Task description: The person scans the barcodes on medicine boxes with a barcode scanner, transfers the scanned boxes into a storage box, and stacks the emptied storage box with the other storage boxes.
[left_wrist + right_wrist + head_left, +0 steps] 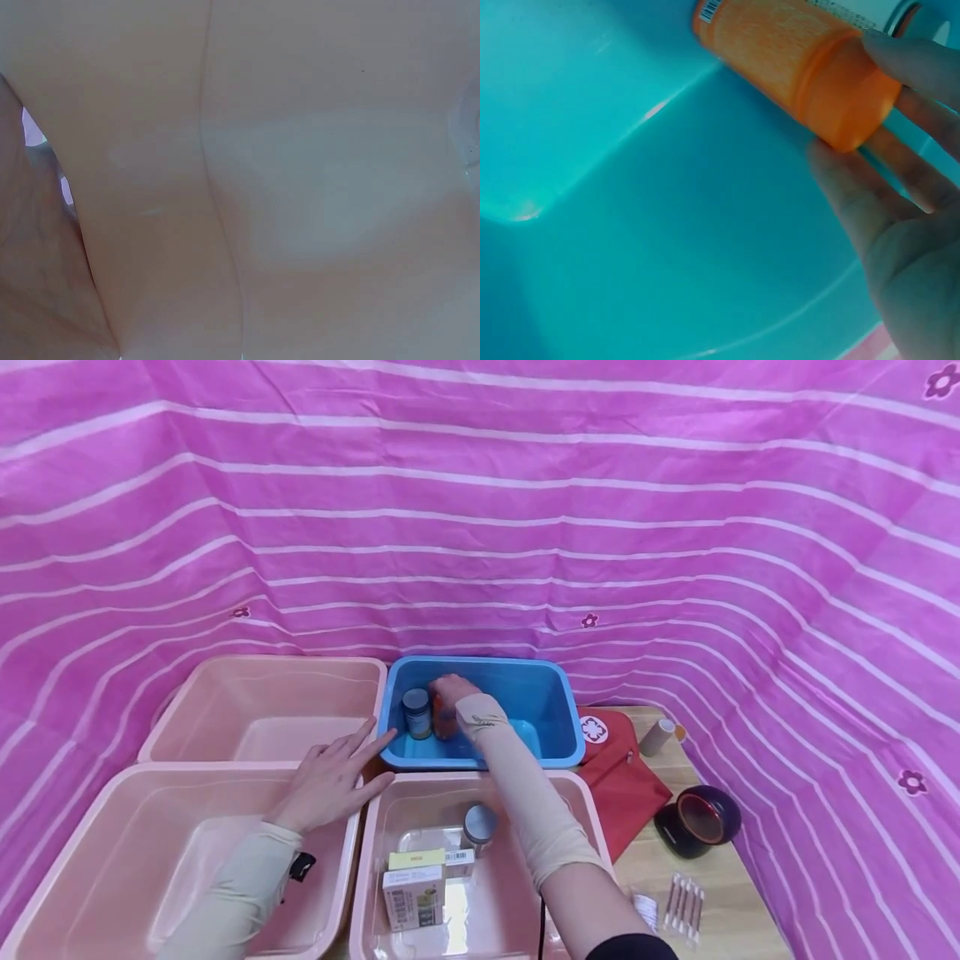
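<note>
In the head view my right hand [452,692] reaches into the blue bin [551,752] and holds an orange bottle [444,725] by its top. The right wrist view shows thumb and fingers around the orange cap [851,94], the bottle standing on the bin floor. Beside it in the bin is a jar with a grey lid [417,714]. My left hand [330,783] spreads its fingers over the rims where the bins meet, holding nothing. The left wrist view shows mostly the pale wall of a pink bin [337,187].
The front middle pink bin [540,860] holds small boxes [415,897] and a grey-lidded jar [478,827]. Two more pink bins stand at left. On the table at right lie a red pouch [618,789], a beige roll [657,737], a dark round container [705,817] and packed swabs [684,906].
</note>
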Demonstrator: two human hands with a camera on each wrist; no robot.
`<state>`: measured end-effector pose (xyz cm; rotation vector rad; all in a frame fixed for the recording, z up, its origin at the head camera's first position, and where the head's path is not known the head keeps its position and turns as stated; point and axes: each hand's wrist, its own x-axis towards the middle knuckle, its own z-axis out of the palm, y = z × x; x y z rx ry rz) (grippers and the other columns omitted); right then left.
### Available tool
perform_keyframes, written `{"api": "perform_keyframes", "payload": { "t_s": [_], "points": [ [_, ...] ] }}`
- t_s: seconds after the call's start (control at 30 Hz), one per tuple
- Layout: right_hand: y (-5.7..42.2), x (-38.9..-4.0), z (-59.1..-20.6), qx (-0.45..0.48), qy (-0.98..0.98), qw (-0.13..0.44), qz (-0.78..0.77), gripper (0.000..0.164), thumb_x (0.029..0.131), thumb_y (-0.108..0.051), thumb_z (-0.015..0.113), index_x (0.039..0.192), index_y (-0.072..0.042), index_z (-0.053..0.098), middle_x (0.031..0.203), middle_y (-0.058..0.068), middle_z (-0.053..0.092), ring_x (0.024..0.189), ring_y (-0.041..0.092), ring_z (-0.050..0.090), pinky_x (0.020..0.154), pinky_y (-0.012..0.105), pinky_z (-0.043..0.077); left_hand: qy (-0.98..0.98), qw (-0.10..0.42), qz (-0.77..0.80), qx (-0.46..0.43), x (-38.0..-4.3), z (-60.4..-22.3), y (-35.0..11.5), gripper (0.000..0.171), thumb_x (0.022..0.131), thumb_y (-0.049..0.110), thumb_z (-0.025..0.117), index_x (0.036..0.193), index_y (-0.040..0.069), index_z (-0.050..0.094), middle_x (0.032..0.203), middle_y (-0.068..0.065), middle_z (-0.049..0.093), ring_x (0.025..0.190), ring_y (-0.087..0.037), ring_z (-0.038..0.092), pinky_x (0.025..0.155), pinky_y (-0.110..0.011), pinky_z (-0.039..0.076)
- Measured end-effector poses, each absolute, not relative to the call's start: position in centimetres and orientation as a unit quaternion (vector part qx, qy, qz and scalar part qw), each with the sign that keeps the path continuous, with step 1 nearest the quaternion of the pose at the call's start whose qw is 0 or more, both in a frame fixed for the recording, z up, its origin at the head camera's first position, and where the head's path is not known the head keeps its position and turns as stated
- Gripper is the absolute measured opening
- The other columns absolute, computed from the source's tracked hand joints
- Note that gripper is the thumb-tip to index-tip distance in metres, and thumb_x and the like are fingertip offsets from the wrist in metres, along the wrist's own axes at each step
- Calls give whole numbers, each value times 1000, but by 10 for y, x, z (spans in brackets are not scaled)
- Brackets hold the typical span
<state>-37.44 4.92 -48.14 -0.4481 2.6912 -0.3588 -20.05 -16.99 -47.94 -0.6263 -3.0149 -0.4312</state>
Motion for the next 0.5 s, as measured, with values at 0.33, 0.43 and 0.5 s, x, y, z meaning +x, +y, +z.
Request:
{"api": "perform_keyframes", "payload": {
  "t_s": [0.33, 0.43, 0.5],
  "points": [
    [55, -349, -451, -230, 965, 117, -37, 42, 94, -26, 76, 134, -16, 66, 125, 6, 64, 115, 21, 60, 105, 39, 53, -969, 2, -144, -199, -201, -479, -172, 75, 97, 64, 54, 162, 32, 33, 171, -11, 24, 148, -45, 38, 113, -69, 34],
    [60, -325, -432, -248, 961, 110, -48, 47, 95, -29, 75, 139, -17, 63, 125, 6, 62, 115, 20, 58, 103, 38, 54, -969, 0, -143, -202, -202, -478, -173, 75, 98, 65, 52, 162, 32, 33, 171, -12, 25, 148, -46, 38, 112, -70, 34],
    [65, -307, -420, -272, 954, 107, -64, 44, 95, -29, 76, 136, -16, 66, 121, 6, 63, 111, 19, 58, 100, 35, 55, -969, 0, -139, -203, -203, -477, -173, 75, 98, 65, 52, 162, 31, 32, 170, -13, 25, 147, -46, 38, 112, -70, 34]
  ]
}}
